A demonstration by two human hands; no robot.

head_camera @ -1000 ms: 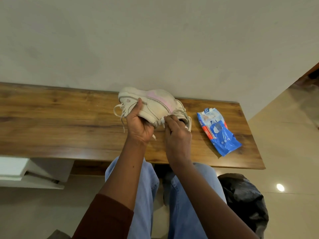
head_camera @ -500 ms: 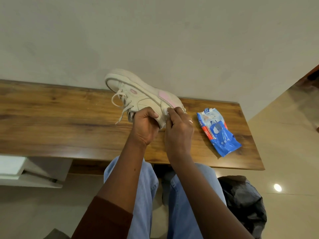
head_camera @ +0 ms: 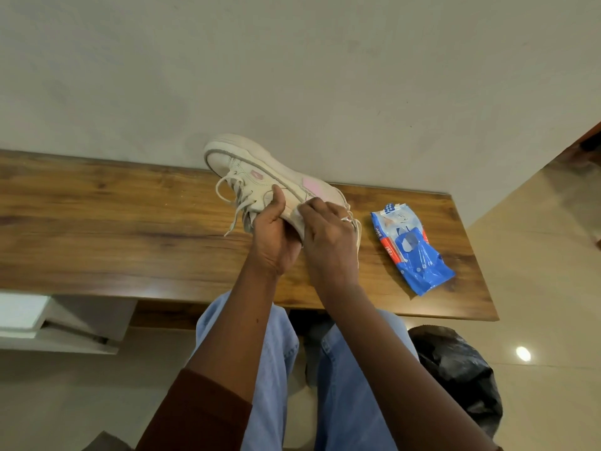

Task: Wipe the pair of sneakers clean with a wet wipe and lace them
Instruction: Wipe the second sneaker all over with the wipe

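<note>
A cream sneaker (head_camera: pixel 247 167) with pink patches is held tilted above the wooden table (head_camera: pixel 113 222), its toe pointing up and left toward the wall and its loose laces hanging down. My left hand (head_camera: pixel 273 236) grips it from below at the middle, thumb on its side. My right hand (head_camera: pixel 328 236) pinches a white wet wipe (head_camera: pixel 296 213) against the sneaker's heel side. A sliver of cream shoe with laces (head_camera: pixel 357 229) shows just right of my right hand, mostly hidden.
A blue pack of wet wipes (head_camera: pixel 409 249) lies on the table's right part. A black plastic bag (head_camera: pixel 461 369) sits on the floor below the table's right end. The wall stands right behind the table. My knees are under the table's edge.
The sneaker has been lifted and turned so its toe points up and left. My left hand shifted its grip to the underside, and my right hand moved with the wipe onto the heel side.
</note>
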